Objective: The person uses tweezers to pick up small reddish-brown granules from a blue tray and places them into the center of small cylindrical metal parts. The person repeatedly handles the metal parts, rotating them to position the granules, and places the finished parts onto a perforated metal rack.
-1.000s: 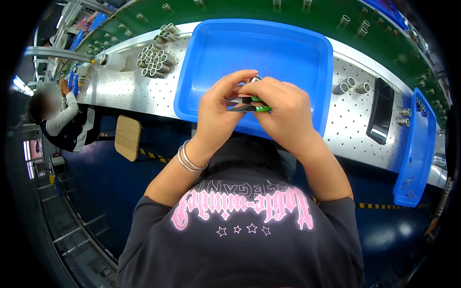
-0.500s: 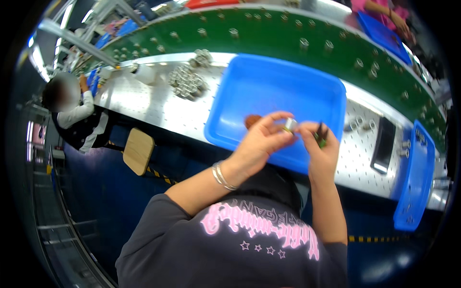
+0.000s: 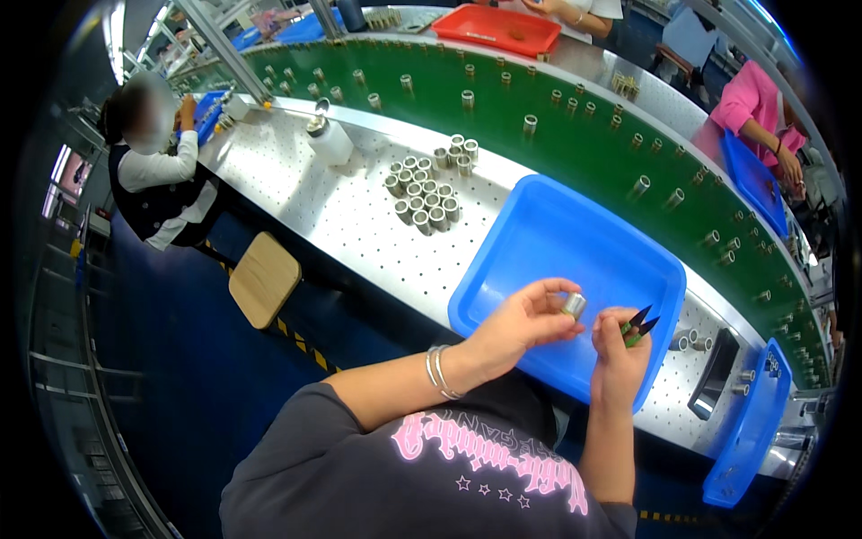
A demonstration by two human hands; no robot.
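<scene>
Between the fingertips of my left hand [image 3: 514,331] is a short silvery metal sleeve [image 3: 574,306], tilted, above the blue tray [image 3: 584,235]. My right hand [image 3: 620,355] is closed round a small two-pointed tool [image 3: 637,329] with black tips and green grips. Its tips are spread and point up and to the right, away from the sleeve. A gap separates the two hands. Whether the tool is snips or tweezers I cannot tell. Both hands hide the near part of the tray.
Several metal sleeves [image 3: 422,193] stand grouped left of the tray, near a white bottle [image 3: 329,142]. Behind runs a green conveyor belt [image 3: 503,108] carrying more sleeves. At right lie a black flat object [image 3: 715,373] and another blue tray [image 3: 750,431]. Co-workers sit left and across; a wooden stool [image 3: 264,280] stands left.
The view has swung, so the bench appears shifted. My right fingers have come away from the sleeve, and the tool's tips now lean to the right. My left hand still holds the sleeve.
</scene>
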